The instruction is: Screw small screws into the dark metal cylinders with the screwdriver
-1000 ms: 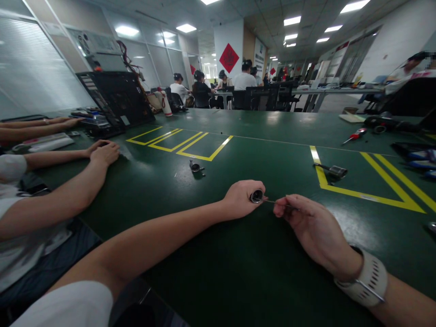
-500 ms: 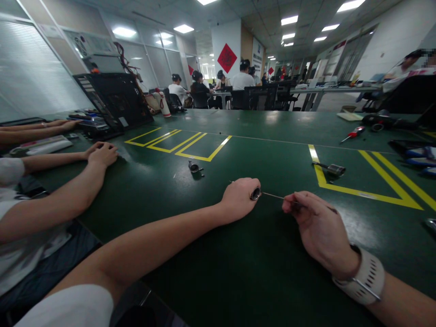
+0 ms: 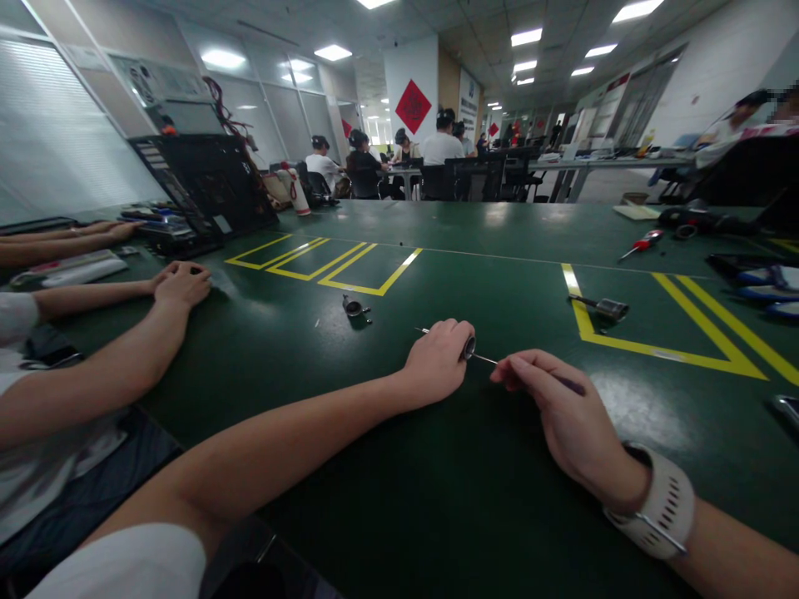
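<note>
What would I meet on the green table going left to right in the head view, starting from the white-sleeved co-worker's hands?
Co-worker's hands → small metal part → left hand → right hand → blue objects.

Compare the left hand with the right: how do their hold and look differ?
The left hand wraps around a round metal part, while the right hand pinches a thin-shafted tool. The right hand has a pale perforated band at its wrist; the left hand has none. Both hands are closed on something.
</note>
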Tool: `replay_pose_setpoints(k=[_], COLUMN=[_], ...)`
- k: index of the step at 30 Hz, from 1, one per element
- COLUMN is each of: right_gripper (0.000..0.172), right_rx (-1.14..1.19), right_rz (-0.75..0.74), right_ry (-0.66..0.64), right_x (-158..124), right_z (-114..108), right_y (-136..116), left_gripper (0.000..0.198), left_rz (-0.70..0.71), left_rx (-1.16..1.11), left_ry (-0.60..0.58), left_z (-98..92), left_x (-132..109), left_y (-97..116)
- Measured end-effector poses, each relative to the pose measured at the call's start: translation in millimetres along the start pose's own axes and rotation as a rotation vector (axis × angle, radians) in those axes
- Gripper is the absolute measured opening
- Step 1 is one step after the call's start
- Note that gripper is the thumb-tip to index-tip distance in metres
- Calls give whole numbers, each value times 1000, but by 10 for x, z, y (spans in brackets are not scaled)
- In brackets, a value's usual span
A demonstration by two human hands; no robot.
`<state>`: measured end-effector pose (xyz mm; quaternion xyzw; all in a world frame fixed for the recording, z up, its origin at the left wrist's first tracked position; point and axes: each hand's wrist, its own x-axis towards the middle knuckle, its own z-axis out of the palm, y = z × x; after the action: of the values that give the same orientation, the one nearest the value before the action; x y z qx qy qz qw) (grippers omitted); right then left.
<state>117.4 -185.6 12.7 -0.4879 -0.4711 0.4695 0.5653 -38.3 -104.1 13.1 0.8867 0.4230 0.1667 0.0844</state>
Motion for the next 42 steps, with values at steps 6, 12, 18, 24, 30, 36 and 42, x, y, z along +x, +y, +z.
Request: replay_pose_setpoints(k=[6, 12, 18, 24, 30, 36, 42], right_gripper=[24, 22, 22, 21, 25, 24, 23], right_rx=[-167, -294, -328, -350, -354, -382, -414], right_rz=[-1, -55, -96, -87, -91, -82, -111], right_ry=[-61, -15, 22, -18, 12, -12, 32], right_x=[0, -52, -52, -53, -57, -59, -67], right_z=[-14, 18, 27, 62, 46, 43, 71], right_y=[18, -37, -55, -67, -60, -66, -87], left_gripper=[18, 17, 17, 16, 17, 14, 15], left_rz=[42, 61, 64, 74, 89, 91, 94], left_rx=[45, 57, 78, 109, 108, 91, 82], left_ry=[-8, -14, -9, -10, 11, 4, 17], left_z=[-12, -25, -15, -14, -12, -19, -5], left_x=[3, -4, -4, -6, -13, -12, -11], left_y=[18, 35, 31, 43, 30, 32, 26])
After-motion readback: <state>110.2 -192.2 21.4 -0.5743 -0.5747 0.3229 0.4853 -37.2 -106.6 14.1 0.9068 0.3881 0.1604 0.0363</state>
